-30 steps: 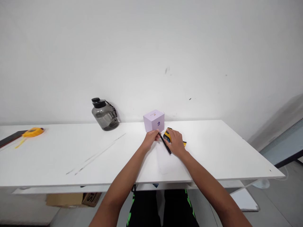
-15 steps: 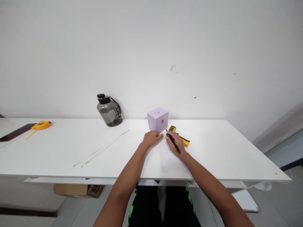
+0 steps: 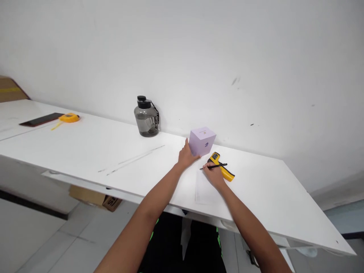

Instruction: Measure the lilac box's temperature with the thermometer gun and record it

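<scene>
My left hand (image 3: pixel 187 156) is closed on a small lilac box (image 3: pixel 200 143). Its fingers lie along the box's left side and the thumb runs across the lower front. Whether the box still touches the table I cannot tell. A black pen (image 3: pixel 218 166) is pinched in my right hand (image 3: pixel 214 173), its tip pointing left at the top of a pale sheet of paper (image 3: pixel 203 191). Right behind that hand lies a yellow and black infrared thermometer (image 3: pixel 226 174), partly covered by the hand and pen.
A grey translucent water jug (image 3: pixel 146 120) stands by the wall. Farther left on the white table (image 3: pixel 256 193) are a yellow tape measure (image 3: pixel 69 117) and a dark flat object (image 3: pixel 42 119). A cardboard box (image 3: pixel 88 195) sits under the table.
My left hand has moved from the box's front bottom edge to its left side and gripped it. My right hand's pen has swung from steep to nearly level. The view has tilted and shifted.
</scene>
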Tool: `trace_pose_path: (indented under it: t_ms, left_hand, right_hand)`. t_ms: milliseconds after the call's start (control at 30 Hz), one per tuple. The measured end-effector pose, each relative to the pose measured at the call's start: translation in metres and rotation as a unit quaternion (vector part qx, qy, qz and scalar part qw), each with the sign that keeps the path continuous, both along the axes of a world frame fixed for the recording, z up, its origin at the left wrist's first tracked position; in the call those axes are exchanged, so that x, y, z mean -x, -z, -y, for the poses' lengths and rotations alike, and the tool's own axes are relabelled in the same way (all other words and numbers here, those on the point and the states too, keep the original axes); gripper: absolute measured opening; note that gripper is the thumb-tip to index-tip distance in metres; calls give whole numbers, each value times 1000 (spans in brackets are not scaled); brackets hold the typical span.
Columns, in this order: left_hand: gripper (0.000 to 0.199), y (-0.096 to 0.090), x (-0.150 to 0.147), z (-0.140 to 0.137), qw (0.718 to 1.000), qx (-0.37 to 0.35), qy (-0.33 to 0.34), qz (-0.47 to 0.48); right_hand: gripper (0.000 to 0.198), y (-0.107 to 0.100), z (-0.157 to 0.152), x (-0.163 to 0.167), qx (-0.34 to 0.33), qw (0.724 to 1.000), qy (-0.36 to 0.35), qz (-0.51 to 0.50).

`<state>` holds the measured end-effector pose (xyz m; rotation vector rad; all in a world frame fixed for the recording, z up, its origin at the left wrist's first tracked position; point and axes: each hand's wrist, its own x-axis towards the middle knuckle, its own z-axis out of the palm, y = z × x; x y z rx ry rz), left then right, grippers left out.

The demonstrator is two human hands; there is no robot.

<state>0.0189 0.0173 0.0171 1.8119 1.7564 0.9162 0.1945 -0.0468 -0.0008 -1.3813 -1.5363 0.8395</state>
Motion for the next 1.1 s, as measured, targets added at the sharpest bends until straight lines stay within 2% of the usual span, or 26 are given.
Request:
trace_pose_path:
  t_ms: [200, 400, 533, 733, 933, 1100]
  left_hand:
    - [128, -1, 2, -1, 997, 11, 9, 70]
    - [116, 1, 2, 0, 998, -2, 16, 62]
    - [116, 0, 0, 1, 999, -3, 9, 51]
    - [104, -3, -2, 2, 998, -2, -3, 64]
    - [101, -5, -2, 2, 997, -1, -9, 75]
    - [97, -8, -2, 3, 996, 14, -14, 89]
  right_hand:
    - [26, -1, 2, 3, 15, 1000, 3, 2]
    - [25, 1, 1, 2, 2, 1000, -9, 4]
    - [28, 3, -1, 2, -6, 1000, -19, -1]
    - [25, 2, 0, 4, 6, 1000, 8, 5]
    - [19, -5, 3, 5, 9, 1000, -3, 7]
    - [20, -4, 1, 4, 25, 1000, -2, -10]
